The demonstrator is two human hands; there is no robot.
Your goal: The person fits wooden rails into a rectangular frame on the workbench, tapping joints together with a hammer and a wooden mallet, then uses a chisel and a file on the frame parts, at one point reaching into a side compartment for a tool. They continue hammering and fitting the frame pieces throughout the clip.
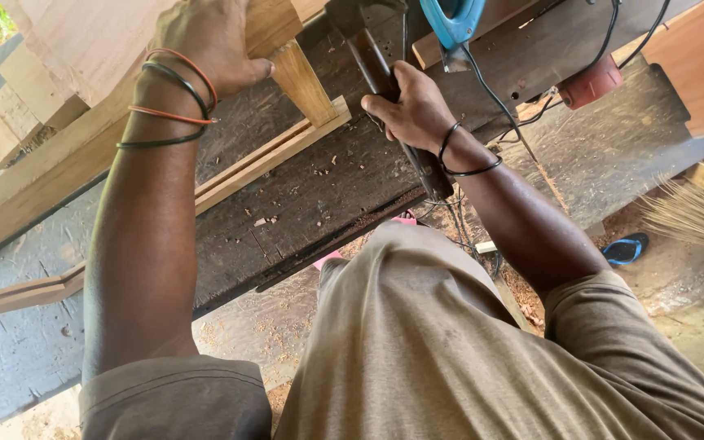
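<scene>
On the dark wooden desk [319, 195], the left hand [205, 41] presses flat on a pale wood block [99, 41]; the right hand [409, 106] grips a dark metal bar [385, 77]

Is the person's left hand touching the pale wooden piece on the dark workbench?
Touching. The head view shows the left hand pressed flat on the pale wooden piece, fingers wrapped over its edge, with no gap showing between them.
</scene>
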